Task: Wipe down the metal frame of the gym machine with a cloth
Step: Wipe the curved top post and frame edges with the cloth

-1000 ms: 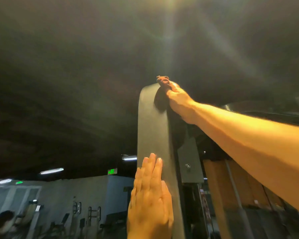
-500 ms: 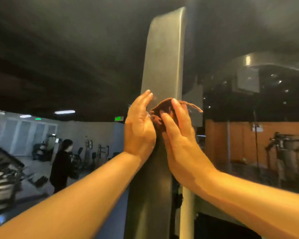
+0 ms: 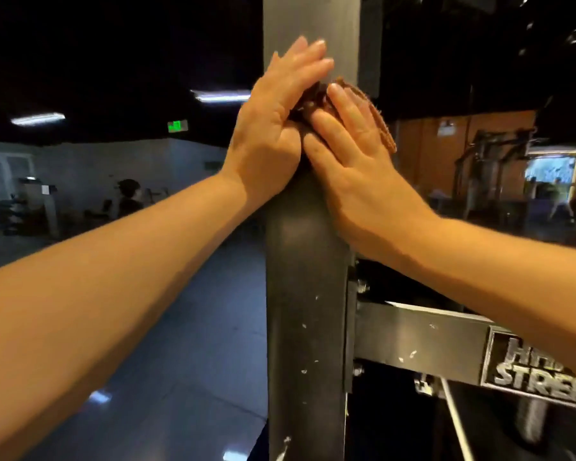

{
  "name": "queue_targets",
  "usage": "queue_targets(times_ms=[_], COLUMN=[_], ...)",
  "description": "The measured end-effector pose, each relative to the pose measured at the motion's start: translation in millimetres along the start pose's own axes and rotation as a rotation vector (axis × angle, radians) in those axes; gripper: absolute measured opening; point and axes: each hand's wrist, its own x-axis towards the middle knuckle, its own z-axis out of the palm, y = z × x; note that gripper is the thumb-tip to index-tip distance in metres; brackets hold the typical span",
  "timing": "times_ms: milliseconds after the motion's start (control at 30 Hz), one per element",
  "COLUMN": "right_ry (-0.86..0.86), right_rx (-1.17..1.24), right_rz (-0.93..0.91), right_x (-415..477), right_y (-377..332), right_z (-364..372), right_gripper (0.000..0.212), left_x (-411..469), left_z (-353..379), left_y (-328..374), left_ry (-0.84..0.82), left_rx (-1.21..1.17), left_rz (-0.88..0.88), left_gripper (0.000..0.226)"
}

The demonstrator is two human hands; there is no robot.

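A small rust-brown cloth with a frayed edge [image 3: 379, 123] is bunched against the front of a tall upright metal post [image 3: 305, 294], the main frame of a gym machine, which runs up the middle of the view. The post is dark grey and scuffed with pale chips lower down, and looks lighter grey above the hands. The right hand [image 3: 356, 168] lies flat over the cloth with its fingers straight and close together, pressing it onto the post's right edge; the cloth shows along the far side of that hand and in the gap between the two hands. The left hand [image 3: 273, 128] is spread flat on the post's left edge, fingers straight and pointing upward, its thumb side touching the cloth and the right hand's fingertips. Both bare forearms reach in from the lower corners. To the right of the post, a grey square metal crossbar [image 3: 419, 347] is bolted on, carrying a dark nameplate with raised silver letters [image 3: 546, 371], partly hidden by the right forearm. Beyond lies a dim gym: a glossy grey floor [image 3: 180, 344], a person in dark clothes [image 3: 128, 197] far off at left, a green lit sign [image 3: 177, 126], white ceiling strip lights [image 3: 37, 118], and another dark exercise machine [image 3: 492, 171] before an orange wall [image 3: 423, 154].
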Motion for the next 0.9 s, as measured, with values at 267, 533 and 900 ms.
queue_targets(times_ms=[267,533,900], right_ry=[-0.355,-0.415,-0.463], right_rx=[-0.207,-0.218,-0.250], right_rz=[-0.283,-0.155,-0.091], right_x=[-35.0,-101.9,-108.1], right_y=[-14.3,-81.5,-93.1], right_z=[-27.9,4.5,-1.3], right_gripper=[0.048,0.057,0.062], left_x=[-37.5,-48.9,-69.2], left_z=[-15.3,-2.8,11.1], left_y=[-26.1,-37.4,-37.1], left_ry=[-0.239,-0.231,-0.244], left_rx=[0.153,0.370,0.481], left_rz=[0.305,0.511,0.581], left_gripper=[0.042,0.048,0.052])
